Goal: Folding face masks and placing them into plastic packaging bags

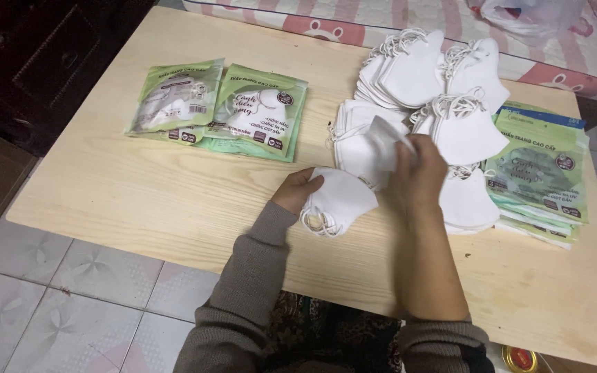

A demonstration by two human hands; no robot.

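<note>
Small stack of white masks (pixel 336 200) is sitting in the left hand (pixel 297 190), thumb curling over its top edge, above the table's near edge. Right hand (pixel 419 169) is pinching a single white mask (pixel 388 141), lifting it just beside the stack. Beyond the right hand, loose mask piles (pixel 430 90) are lying. Empty green pouches (pixel 540 176) are lying outside it; filled pouches (pixel 222 107) beyond the left hand on the wooden table (pixel 139 186).
</note>
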